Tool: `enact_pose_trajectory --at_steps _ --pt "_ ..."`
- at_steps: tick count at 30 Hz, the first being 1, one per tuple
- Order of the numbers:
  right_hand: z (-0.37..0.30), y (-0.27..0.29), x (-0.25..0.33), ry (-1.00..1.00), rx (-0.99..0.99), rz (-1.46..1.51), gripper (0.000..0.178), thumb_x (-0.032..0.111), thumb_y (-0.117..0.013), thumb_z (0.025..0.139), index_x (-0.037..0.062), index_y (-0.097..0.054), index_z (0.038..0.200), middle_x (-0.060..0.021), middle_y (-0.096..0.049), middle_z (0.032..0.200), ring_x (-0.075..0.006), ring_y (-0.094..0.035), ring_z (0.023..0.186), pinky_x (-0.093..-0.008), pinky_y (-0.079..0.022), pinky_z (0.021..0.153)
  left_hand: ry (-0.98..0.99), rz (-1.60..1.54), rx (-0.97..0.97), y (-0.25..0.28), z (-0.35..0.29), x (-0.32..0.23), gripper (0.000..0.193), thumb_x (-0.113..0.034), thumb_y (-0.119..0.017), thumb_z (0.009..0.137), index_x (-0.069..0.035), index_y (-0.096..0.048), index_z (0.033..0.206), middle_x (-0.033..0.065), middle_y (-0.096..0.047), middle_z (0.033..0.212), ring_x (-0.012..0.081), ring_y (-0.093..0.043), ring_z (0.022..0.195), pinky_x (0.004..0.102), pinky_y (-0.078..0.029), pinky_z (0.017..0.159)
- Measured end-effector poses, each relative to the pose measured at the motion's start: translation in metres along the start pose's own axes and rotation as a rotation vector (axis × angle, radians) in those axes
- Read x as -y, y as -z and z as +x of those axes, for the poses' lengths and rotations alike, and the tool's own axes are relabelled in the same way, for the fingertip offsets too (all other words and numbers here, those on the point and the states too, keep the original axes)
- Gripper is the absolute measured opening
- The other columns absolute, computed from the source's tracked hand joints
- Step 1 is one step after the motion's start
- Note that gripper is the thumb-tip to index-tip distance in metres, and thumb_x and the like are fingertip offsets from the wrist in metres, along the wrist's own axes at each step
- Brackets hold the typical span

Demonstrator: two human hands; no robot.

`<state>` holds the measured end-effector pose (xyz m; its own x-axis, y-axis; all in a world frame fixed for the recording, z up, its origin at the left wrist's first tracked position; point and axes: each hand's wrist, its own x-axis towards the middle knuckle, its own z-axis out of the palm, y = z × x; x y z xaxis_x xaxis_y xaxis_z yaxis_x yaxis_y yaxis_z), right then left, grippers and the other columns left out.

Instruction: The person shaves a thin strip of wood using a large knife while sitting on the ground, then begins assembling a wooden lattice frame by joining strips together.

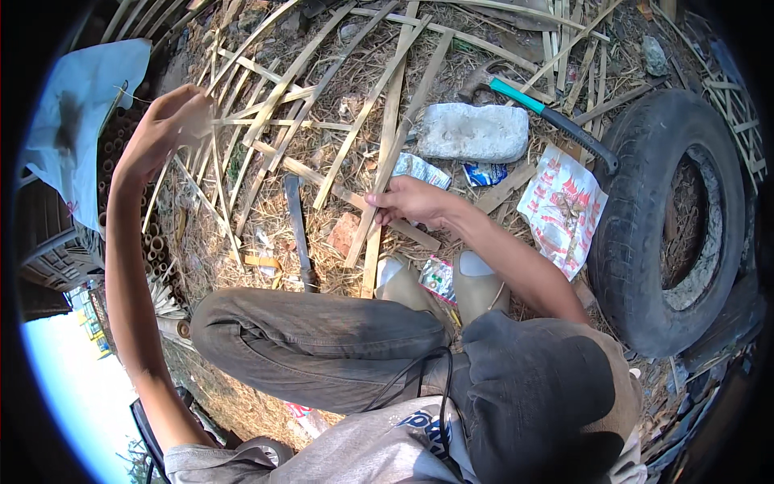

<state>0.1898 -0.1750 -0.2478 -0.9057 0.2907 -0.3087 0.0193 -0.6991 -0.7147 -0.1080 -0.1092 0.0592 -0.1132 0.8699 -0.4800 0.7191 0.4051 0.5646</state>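
Note:
My right hand (pixel 411 202) pinches a flat bamboo slat (pixel 411 121) near its lower end, where it crosses other slats. This slat belongs to an open lattice of bamboo strips (pixel 282 97) on the ground. Raised at the far left, my left hand (pixel 165 129) has its fingers drawn together, with the fingertips smeared by motion. A thin pale strand (pixel 133 95) shows beside its knuckles; what the fingers hold cannot be made out. Between my hands and knee lies a long dark blade (pixel 297 226), with a reddish brick piece (pixel 345 232) beside it.
A whitish stone block (pixel 474 132) and a green-handled hand saw (pixel 556 121) lie beyond my right hand. At right, a tyre (pixel 661 226) stands near a red-printed sheet (pixel 563 208). Cut bamboo tubes (pixel 153 246) are stacked at left below a white sheet (pixel 81 121).

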Motion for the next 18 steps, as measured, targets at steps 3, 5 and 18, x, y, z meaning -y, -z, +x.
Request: enact_pose_trajectory --at_steps 3,5,18 --pt "0.013 0.004 -0.031 -0.107 -0.086 0.107 0.031 0.023 -0.058 0.102 -0.0076 -0.059 0.11 -0.0122 -0.067 0.095 -0.0157 -0.068 0.082 -0.0269 -0.056 0.069 0.113 -0.181 -0.163 0.0 -0.032 0.092 0.028 -0.029 -0.058 0.102 -0.004 -0.062 0.114 -0.0016 -0.059 0.093 0.007 -0.056 0.087 0.0276 -0.053 0.08" --pt "0.01 -0.004 -0.04 -0.11 -0.168 0.188 0.033 0.019 -0.059 0.101 -0.0094 -0.054 0.117 -0.0139 -0.067 0.094 -0.0182 -0.069 0.082 -0.0275 -0.059 0.071 0.172 -0.229 -0.177 -0.021 -0.046 0.159 0.036 -0.028 -0.062 0.099 0.0 -0.061 0.122 0.0057 -0.064 0.108 0.0136 -0.06 0.096 0.0335 -0.053 0.09" --pt "-0.03 -0.043 -0.047 -0.158 -0.288 -0.061 0.029 0.018 -0.063 0.099 -0.0018 -0.063 0.121 -0.0078 -0.07 0.105 -0.011 -0.062 0.095 -0.0282 -0.051 0.087 -0.099 0.447 -0.225 -0.247 0.036 0.111 0.052 -0.045 -0.063 0.092 0.004 -0.06 0.109 0.0214 -0.064 0.107 0.0426 -0.064 0.097 0.0495 -0.052 0.08"
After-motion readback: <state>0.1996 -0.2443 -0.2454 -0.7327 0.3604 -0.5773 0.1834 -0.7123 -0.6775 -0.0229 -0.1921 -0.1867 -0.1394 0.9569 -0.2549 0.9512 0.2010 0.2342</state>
